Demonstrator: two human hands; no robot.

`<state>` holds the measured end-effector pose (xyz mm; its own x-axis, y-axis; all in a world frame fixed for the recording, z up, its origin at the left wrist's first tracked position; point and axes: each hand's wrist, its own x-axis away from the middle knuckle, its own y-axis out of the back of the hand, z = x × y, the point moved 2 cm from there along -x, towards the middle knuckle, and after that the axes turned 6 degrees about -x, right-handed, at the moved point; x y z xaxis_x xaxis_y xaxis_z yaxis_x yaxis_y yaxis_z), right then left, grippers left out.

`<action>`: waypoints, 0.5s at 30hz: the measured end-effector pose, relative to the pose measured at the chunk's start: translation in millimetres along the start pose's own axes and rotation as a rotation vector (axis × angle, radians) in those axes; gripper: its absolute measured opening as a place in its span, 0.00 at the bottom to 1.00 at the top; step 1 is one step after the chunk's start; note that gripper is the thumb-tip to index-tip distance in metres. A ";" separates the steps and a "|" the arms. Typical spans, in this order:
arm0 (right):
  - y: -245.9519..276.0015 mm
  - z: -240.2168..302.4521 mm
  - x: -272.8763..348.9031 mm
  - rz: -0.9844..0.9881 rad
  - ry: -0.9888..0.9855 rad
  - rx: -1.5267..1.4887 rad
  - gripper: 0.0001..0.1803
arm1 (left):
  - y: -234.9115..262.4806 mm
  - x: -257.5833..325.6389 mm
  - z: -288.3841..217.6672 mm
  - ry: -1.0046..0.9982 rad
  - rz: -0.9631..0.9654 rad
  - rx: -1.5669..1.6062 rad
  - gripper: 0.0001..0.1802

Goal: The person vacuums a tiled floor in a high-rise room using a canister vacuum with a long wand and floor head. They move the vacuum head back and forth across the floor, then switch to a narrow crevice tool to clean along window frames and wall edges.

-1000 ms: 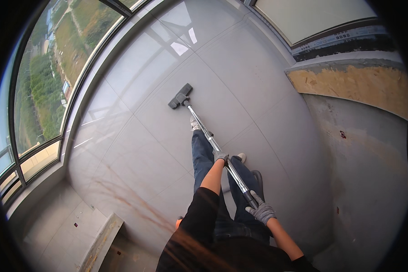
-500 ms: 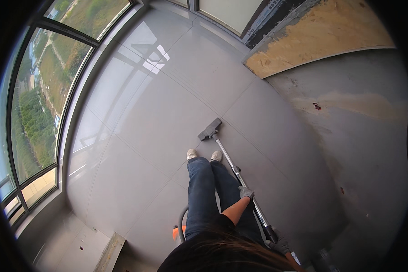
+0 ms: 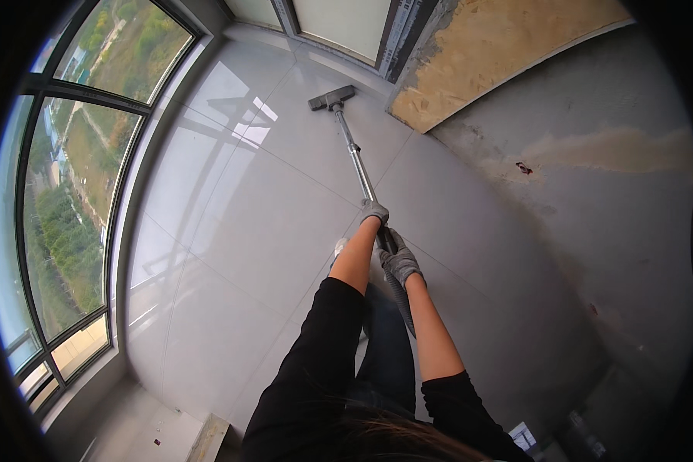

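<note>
Both my hands wear grey gloves and grip a vacuum cleaner wand (image 3: 359, 165), a silver metal tube stretched out ahead of me. My left hand (image 3: 374, 212) wraps round the tube above the dark handle. Just behind it, my right hand (image 3: 400, 260) is closed on the black handle, where a ribbed dark hose (image 3: 402, 302) runs back beside my leg. At the wand's far end, a wide grey floor head (image 3: 332, 98) rests on the glossy tiles near the far wall. Palms and most fingertips are hidden.
Light grey floor tiles (image 3: 239, 200) reflect the windows. Tall dark-framed windows (image 3: 69, 185) line the left side. At the far right, a bare yellowish wall section (image 3: 508, 54) juts toward the floor, next to a grey wall (image 3: 577, 200). A pale door panel (image 3: 343, 27) stands at the back.
The floor head has slid far forward and slightly left, from near my feet to the far wall. Both arms have stretched forward, my hands still on the wand.
</note>
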<state>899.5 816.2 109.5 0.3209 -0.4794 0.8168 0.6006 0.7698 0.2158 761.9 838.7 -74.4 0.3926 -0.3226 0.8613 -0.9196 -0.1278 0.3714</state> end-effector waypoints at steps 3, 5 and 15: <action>2.9 -36.6 14.6 0.030 -0.033 0.030 0.44 | -20.1 2.7 12.4 -0.124 0.250 -0.506 0.29; 11.4 -79.5 42.6 0.057 -0.036 -0.050 0.46 | -50.0 20.2 26.9 -0.212 0.390 -0.745 0.34; 127.8 -333.0 273.4 0.049 -0.236 -0.152 0.46 | -292.9 172.1 145.1 0.129 0.165 -0.048 0.34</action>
<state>1307.9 643.3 182.3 0.1841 -0.3180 0.9300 0.6970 0.7094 0.1046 1097.4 684.5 -85.3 0.2372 -0.2119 0.9481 -0.9714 -0.0377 0.2346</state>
